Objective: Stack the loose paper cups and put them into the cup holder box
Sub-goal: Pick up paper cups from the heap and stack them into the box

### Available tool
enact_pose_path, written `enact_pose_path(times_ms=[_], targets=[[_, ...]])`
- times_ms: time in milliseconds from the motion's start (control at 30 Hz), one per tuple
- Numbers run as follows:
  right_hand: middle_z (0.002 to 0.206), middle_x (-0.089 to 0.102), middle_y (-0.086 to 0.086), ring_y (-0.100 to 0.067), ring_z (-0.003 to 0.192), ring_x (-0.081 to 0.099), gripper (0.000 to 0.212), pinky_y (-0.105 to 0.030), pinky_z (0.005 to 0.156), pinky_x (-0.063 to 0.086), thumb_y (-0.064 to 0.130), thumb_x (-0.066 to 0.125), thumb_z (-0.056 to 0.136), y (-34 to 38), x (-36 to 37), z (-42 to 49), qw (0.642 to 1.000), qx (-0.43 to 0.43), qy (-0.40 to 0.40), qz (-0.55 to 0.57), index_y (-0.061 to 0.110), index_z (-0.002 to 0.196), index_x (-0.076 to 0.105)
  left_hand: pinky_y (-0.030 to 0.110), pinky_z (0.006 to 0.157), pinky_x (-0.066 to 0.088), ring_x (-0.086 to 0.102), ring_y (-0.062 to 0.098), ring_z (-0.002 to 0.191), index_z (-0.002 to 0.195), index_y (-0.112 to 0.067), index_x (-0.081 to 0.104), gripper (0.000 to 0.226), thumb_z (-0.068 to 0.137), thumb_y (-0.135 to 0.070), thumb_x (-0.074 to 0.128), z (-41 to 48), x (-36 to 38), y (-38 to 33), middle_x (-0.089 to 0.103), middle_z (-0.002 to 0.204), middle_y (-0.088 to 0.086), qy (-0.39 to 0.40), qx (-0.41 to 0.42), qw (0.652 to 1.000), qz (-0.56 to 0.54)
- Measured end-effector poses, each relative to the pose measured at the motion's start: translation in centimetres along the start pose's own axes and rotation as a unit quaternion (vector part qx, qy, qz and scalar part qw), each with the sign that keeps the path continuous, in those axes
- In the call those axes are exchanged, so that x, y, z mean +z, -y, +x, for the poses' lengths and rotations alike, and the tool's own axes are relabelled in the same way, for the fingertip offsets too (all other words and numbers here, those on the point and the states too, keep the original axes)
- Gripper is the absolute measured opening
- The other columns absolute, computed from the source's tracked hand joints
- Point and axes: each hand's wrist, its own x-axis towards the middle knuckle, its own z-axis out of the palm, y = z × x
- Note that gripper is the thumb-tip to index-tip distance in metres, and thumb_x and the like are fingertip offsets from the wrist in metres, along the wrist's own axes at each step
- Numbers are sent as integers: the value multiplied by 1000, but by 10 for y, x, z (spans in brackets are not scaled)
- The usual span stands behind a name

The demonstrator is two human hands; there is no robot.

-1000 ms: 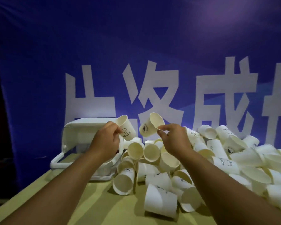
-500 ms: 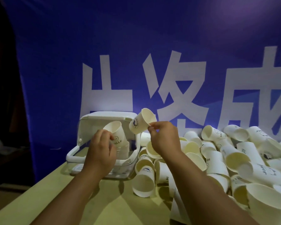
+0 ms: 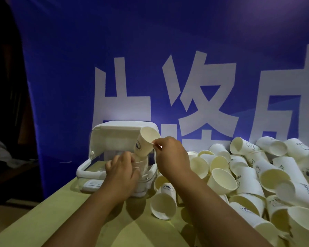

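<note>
The right hand (image 3: pixel 171 157) is raised just right of the left hand, and its thumb and forefinger pinch the rim of the upper cup (image 3: pixel 146 142). That cup is tilted, with its open mouth up and toward the right hand. Its base points down at the left hand.

The left hand (image 3: pixel 121 172) sits lower, over the front of the box (image 3: pixel 82 171). Its fingers are curled round the lower cup (image 3: pixel 142 164), which is smeared by motion blur. The base of the upper cup meets the top of this lower cup. The blur hides whether one is already inside the other.

The box is white plastic and sits directly beyond the left hand. Its lid (image 3: pixel 118 127) stands raised behind both hands, and the two held cups hang over its right part.

To the right of the right hand, a pile of loose cups (image 3: pixel 257 175) spreads out, the cups lying on their sides at all angles, several with printed logos. One fallen cup (image 3: pixel 163 205) lies below the right wrist, its mouth facing the camera.

The yellow-green table (image 3: pixel 43 220) carries everything and runs under both forearms. Beyond the hands hangs a blue banner (image 3: pixel 96 50) with large white characters.
</note>
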Motion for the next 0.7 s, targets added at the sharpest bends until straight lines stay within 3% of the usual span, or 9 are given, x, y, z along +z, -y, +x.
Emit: enact_pose_path(times_ms=[133,233,333,467,600,700], targets=[[99,66,0,-15,78,58,19,-25,76,49,15,71,88,5,4,-1,995,-48,33,-81,25,104,72,47,105,43,34,27,132,132,-41,17,60,95,-34,63,-2,4,1,33,144,-3,-53,13,998,-39],[105,60,-4,-18,87,56,21,-27,81,52,11,68,89,6,9,-3,989,-85,51,-108,20,108,72,48,110,40,32,24,138,148,-48,6,77,96,-36,62,0,6,6,19,156,-3,-80,75,994,-10],[113,57,-7,-17,93,54,23,-28,90,51,9,69,89,8,17,-3,988,-90,90,-91,16,110,72,46,111,44,32,18,143,155,-43,16,68,101,-32,55,3,9,10,16,161,-9,-74,98,992,-11],[121,63,-7,-22,104,62,43,-32,98,50,5,71,86,8,24,-7,978,-62,190,-57,14,127,64,42,116,38,35,14,142,150,-26,43,45,105,-30,45,7,13,15,39,156,-5,-62,56,997,3],[129,62,-7,-25,114,59,49,-35,102,48,3,66,90,3,25,-11,971,-77,221,-51,17,136,58,41,119,34,35,15,142,150,-22,45,44,106,-28,43,6,12,14,43,154,-3,-60,29,998,15],[131,62,-2,-22,114,60,46,-30,95,46,12,66,93,1,12,-8,977,-56,204,2,23,137,57,42,115,37,38,17,138,146,-25,48,43,103,-30,48,4,7,10,45,150,-4,-73,41,995,55]])
